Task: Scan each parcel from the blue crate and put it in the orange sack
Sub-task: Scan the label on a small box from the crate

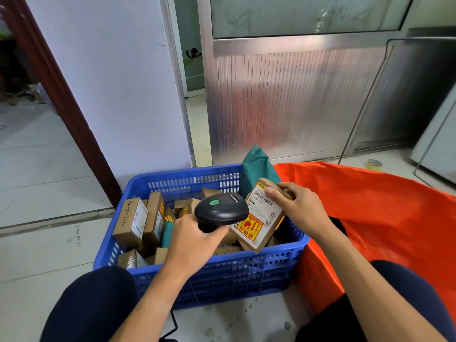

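Scanning is under way at frame centre: the left hand (195,239) grips the barcode scanner (221,210), the right hand (302,208) pinches a labelled cardboard parcel (262,218) above the blue crate (222,275). Next, probably, the parcel goes rightward into the orange sack (385,208).

My crate (234,270) is bright blue, its walls pierced with rows of small slots. The sack (385,211) along its right side is plain vivid orange. The parcel (261,218) I hold is brown cardboard, with a white label of black barcodes and a yellow sticker marked in red. My scanner (222,208) is black with a green dot on top. At the crate's far right corner stands a dark green mailer (256,169). A box (129,223) at its left edge is brown with black handwritten digits and a white label. A teal packet (167,233) shows mid-crate. The floor (37,169) is pale grey tile and the door (283,99) is silver with vertical ribs.
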Available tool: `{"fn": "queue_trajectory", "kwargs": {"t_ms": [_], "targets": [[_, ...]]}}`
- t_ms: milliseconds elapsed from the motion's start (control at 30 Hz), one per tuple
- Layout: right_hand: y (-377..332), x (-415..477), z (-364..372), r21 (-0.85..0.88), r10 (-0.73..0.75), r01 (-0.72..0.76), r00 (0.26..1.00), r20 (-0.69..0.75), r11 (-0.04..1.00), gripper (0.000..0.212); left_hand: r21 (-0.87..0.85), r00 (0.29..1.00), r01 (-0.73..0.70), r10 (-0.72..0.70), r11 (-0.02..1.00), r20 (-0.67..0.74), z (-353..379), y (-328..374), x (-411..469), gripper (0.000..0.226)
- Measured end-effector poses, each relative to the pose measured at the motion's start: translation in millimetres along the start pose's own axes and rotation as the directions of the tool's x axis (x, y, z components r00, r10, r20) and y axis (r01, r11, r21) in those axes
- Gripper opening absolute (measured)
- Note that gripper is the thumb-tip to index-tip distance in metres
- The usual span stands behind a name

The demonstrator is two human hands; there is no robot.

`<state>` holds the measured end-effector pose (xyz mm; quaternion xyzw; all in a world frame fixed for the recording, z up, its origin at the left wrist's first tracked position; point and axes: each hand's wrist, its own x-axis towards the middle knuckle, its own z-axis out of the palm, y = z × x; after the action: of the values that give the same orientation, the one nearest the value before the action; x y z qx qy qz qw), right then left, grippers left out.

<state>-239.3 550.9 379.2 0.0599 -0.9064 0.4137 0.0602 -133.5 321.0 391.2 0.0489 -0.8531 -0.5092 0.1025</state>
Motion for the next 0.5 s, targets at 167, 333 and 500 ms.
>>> {"fn": "queue_trajectory", "kwargs": {"t_ms": [167, 333, 500], "targets": [[0.0, 0.1, -0.1, 0.016, -0.002, 0.002, 1.000, -0.005, 1.000, 0.079, 0.032, 1.000, -0.011, 0.010, 0.999, 0.023, -0.1, -2.3, 0.8, 0.034], [0.1, -0.5, -0.3, 0.023, -0.011, 0.012, 1.000, -0.014, 1.000, 0.090, 0.035, 1.000, -0.011, 0.010, 0.999, 0.030, -0.1, -2.4, 0.8, 0.032], [4.1, 1.7, 1.6, 0.020, -0.007, 0.007, 1.000, -0.016, 1.000, 0.072, 0.014, 1.000, 0.003, -0.003, 1.000, 0.025, -0.4, -3.8, 1.3, 0.027]]}}
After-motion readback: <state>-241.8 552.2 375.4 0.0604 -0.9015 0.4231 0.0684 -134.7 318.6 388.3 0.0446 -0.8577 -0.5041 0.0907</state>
